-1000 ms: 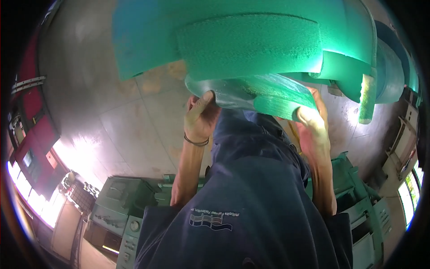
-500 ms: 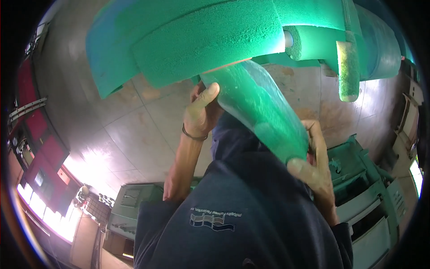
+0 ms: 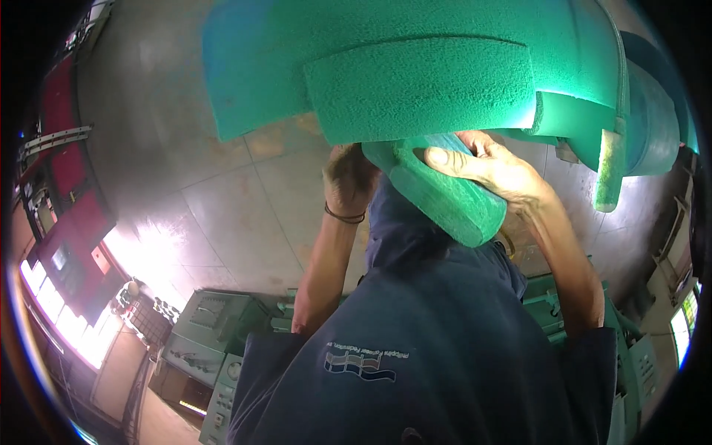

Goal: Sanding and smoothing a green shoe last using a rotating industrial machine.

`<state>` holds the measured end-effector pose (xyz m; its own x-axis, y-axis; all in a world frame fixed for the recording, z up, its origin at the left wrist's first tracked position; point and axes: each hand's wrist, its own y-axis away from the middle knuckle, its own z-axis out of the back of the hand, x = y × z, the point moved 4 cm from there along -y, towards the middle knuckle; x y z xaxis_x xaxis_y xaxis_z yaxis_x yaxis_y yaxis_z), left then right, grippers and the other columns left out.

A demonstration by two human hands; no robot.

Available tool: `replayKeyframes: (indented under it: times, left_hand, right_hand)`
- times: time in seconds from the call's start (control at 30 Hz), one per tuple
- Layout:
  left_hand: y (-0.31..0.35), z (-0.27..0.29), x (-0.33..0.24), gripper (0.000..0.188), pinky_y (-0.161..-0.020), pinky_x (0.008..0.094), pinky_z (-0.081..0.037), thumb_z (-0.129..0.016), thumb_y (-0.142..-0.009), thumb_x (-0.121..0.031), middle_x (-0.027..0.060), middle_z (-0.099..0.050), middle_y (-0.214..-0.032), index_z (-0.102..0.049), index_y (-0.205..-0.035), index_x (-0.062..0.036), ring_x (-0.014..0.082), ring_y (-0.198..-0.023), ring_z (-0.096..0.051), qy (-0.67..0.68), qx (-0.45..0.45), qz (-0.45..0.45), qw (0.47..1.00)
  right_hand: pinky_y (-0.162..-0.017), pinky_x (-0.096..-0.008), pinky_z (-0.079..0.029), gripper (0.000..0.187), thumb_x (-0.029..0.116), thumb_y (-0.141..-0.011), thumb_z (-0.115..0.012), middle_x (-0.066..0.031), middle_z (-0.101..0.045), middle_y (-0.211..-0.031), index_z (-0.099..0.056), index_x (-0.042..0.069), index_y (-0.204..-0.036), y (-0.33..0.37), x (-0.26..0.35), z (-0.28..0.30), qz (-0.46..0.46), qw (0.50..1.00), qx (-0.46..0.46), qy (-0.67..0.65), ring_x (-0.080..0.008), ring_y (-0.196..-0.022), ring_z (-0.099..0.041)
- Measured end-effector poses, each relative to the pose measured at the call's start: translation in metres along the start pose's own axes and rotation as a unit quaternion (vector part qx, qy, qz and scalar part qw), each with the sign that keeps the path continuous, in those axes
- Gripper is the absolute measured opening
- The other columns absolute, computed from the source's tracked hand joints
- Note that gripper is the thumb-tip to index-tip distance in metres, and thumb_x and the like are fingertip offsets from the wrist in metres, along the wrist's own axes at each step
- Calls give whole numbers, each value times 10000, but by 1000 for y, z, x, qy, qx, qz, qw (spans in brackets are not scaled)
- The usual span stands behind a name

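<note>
Contoured workpiece (image 3: 449,198) at six o'clock of rough-surfaced roller (image 3: 423,89); contact unclear. Right hand (image 3: 493,169), two o'clock, grips workpiece. Left hand (image 3: 350,182), nine o'clock: grip hidden, cannot tell. Workpiece unreleased; surface completion indeterminable.

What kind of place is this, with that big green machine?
Probably a workshop or small factory. The big green machine with its rough curved surface, the green metal cabinet at lower left and the control panel with a round knob beside it all suggest that.
</note>
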<state>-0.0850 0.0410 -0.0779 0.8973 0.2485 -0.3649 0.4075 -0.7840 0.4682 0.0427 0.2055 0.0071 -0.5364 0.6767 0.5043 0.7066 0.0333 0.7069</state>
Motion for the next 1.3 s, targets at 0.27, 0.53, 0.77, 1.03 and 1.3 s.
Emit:
replayKeyframes:
  times: [0.27, 0.53, 0.77, 1.03, 1.3]
  left_hand:
    - [5, -32, 1, 424, -988, 413, -512, -582, -969, -184, 143, -601, -1254, -496, -1311, 51, 251, -1183, -589, 1, -16, 63, 998]
    - [3, -58, -8, 455, -998, 402, -483, -573, -984, -222, 141, -580, -1292, -477, -1358, 20, 241, -1175, -577, -98, 58, 173, 978]
    - [1, -43, 11, 415, -1004, 418, -484, -390, -1057, -248, 138, -566, -1335, -478, -1378, -1, 255, -1199, -566, 93, 70, 135, 984]
    - [-13, -6, 19, 405, -1007, 461, -508, -403, -1048, -249, 165, -596, -1304, -513, -1324, 25, 324, -1174, -596, 217, 74, 24, 973]
    - [-14, -37, 11, 465, -972, 446, -515, -396, -1066, -371, 128, -591, -1305, -506, -1352, -21, 272, -1150, -599, 120, 38, 121, 985]
  right_hand:
    - [-1016, -302, -421, 703, 318, -884, -764, -101, -577, -1272, -432, -15, -1407, 38, -7, -30, 113, 991, -54, -36, -164, -1198, -522]
    - [-1019, -351, -432, 823, 385, -860, -768, -119, -538, -1311, -353, 23, -1472, 72, -33, -52, 130, 978, -148, -69, -191, -1227, -507]
    - [-923, -306, -498, 695, 335, -929, -691, -84, -565, -1265, -369, 51, -1475, 34, -27, -28, 50, 969, -68, -233, -147, -1097, -573]
    - [-909, -304, -500, 626, 358, -939, -685, -77, -598, -1227, -439, 61, -1431, 11, -8, -35, 87, 980, -94, -151, -148, -1074, -588]
    - [-924, -307, -487, 648, 361, -946, -664, -69, -578, -1237, -410, 42, -1449, 29, -23, -40, 95, 966, -104, -217, -145, -1089, -569]
